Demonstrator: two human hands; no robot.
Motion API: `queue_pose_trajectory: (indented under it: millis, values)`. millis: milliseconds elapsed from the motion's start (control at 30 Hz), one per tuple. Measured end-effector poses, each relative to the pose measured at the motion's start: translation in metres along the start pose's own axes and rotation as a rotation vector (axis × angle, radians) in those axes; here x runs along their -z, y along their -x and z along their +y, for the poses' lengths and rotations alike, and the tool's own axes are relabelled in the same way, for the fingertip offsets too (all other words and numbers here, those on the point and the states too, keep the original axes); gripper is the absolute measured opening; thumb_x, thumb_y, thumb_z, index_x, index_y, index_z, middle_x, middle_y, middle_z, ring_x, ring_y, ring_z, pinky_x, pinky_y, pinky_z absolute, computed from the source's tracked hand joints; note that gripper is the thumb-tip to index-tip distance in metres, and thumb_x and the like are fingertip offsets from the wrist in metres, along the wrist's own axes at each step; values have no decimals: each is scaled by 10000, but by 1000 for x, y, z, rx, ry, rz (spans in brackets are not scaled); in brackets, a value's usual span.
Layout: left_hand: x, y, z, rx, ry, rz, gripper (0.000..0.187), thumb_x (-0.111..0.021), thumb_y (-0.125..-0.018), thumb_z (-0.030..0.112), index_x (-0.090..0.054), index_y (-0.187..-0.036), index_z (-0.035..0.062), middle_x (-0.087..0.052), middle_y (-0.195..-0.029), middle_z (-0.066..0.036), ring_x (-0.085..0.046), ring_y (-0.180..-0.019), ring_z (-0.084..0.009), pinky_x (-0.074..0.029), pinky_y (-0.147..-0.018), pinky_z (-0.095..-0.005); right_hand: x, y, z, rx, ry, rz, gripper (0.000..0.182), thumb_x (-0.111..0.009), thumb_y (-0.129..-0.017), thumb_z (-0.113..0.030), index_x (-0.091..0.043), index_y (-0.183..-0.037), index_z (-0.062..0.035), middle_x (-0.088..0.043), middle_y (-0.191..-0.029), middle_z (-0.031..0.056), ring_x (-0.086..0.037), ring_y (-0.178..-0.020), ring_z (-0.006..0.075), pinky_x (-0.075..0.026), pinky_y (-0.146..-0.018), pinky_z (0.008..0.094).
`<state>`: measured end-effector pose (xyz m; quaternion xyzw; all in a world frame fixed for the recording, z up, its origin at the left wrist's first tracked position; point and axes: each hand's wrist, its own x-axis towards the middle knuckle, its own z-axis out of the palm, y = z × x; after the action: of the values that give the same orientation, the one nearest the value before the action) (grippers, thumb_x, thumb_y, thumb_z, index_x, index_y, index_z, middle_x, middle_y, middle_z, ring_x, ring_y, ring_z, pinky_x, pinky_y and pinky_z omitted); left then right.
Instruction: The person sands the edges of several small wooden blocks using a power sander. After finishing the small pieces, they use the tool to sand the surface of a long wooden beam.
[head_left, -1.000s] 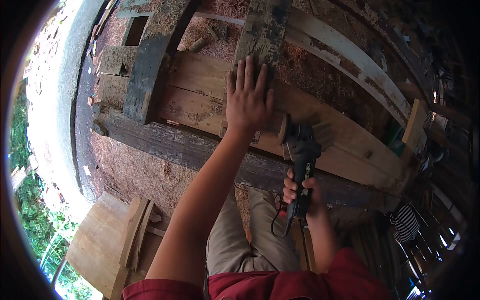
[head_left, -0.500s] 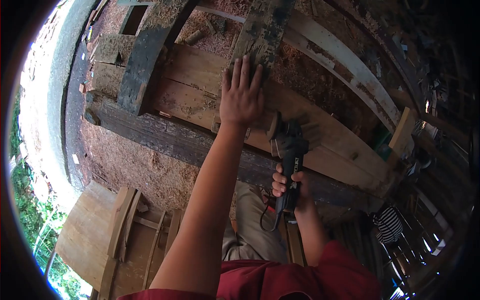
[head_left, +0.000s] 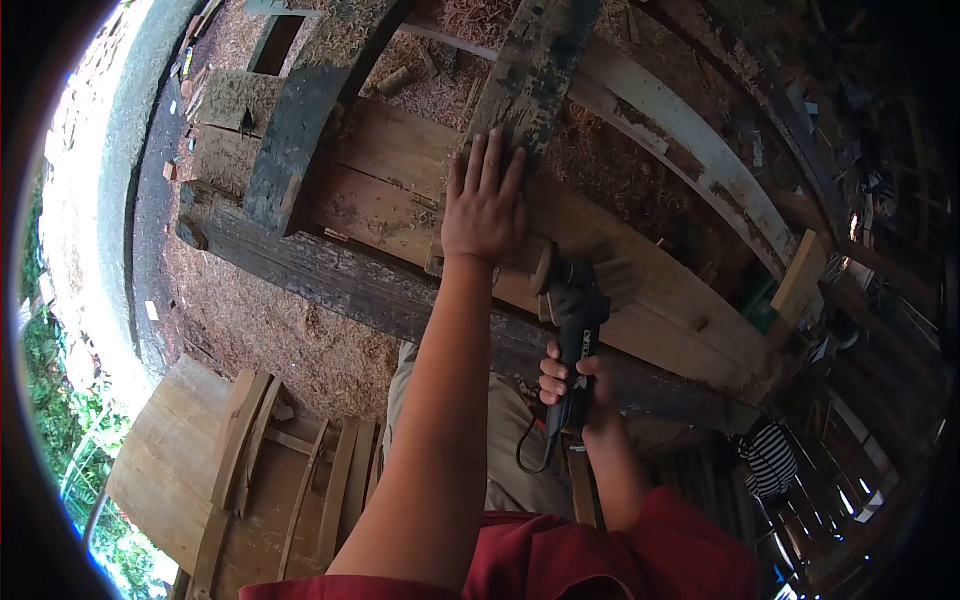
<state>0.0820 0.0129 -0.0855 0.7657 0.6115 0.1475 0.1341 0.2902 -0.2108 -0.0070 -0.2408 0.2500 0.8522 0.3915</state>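
Observation:
My left hand [head_left: 484, 215] lies flat, fingers spread, on the near end of a dark weathered beam [head_left: 520, 85] that crosses the planks. My right hand [head_left: 575, 385] is wrapped round the body of a black angle grinder [head_left: 578, 320]. The grinder's disc [head_left: 545, 268] stands on edge just right of my left wrist, close to the wood. Whether the disc touches it I cannot tell. Below both hands run light brown planks [head_left: 640, 270], bordered by a long dark timber [head_left: 330, 275] on the near side.
A second dark curved beam [head_left: 300, 150] crosses at the left. Wood shavings [head_left: 290, 340] cover the ground. Loose boards and strips [head_left: 235, 440] lie at the lower left. A wooden block [head_left: 800, 272] sticks up at the right, near a striped cloth [head_left: 772, 460].
The grinder and my right hand have shifted slightly left and down in the view. My left hand is a little lower in view, still flat on the beam.

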Motion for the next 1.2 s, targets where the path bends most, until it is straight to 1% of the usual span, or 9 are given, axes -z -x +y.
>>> queue_pose_trajectory:
  millis: [233,433,800,1200]
  values:
    - [1,0,1,12,3,-13,671,-548,-1015,323,-486,-1671,197,-337,-1803,-166,-305,-1673,-377,-248,-1346,-607,-3,-1,-1,13,-28,35,458,-782,-876,-204,-545,-1238,-53,-588,-942,46,-649,-822,202,-567,-812,412]
    - [0,-1,1,28,22,-12,646,-544,-1021,320,-506,-1654,194,-352,-1795,-164,-319,-1666,-377,-239,-1352,-594,-5,4,3,-7,-59,50,454,-770,-876,-199,-542,-1241,-55,-584,-949,47,-643,-828,203,-559,-814,409]
    - [0,-1,1,34,21,-17,641,-540,-1027,313,-505,-1657,200,-350,-1798,-160,-311,-1669,-375,-233,-1354,-587,-3,6,7,-6,-100,23,453,-754,-894,-200,-542,-1264,-49,-574,-965,51,-644,-839,207,-554,-822,413]
    - [3,-1,3,47,14,-44,654,-549,-1013,289,-499,-1661,210,-334,-1809,-148,-303,-1676,-364,-238,-1354,-587,-5,-1,-3,-12,-97,56,456,-759,-883,-200,-553,-1262,-50,-578,-952,47,-648,-838,213,-560,-819,423]
